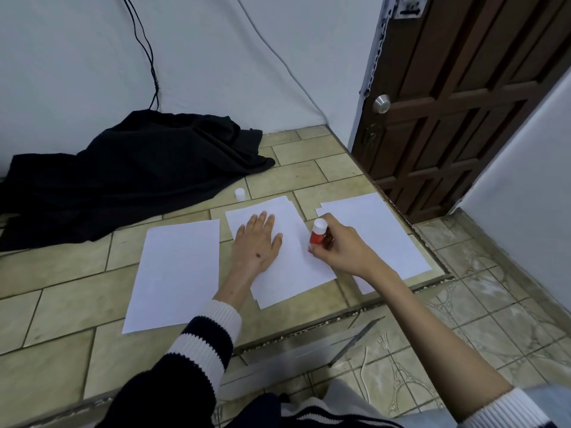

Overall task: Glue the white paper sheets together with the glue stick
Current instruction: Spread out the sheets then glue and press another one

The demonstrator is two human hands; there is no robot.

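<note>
Fingers (319, 247) of the right hand (338, 248) grip the uncapped glue stick (317, 232) against the middle sheets (293, 273), flat left hand (258, 236) steadying them on the floor (61, 304); gluing seems underway, other sheets (176, 267) waiting.

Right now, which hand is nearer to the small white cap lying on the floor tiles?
Left. The left hand lies flat on the middle paper sheets, just below the white cap; the right hand grips the glue stick, farther right.

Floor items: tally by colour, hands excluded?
White: 4, namely left paper, middle paper, right paper, loose cap
Red and white: 1, glue stick
Black: 1, cloth
Total: 6
</note>
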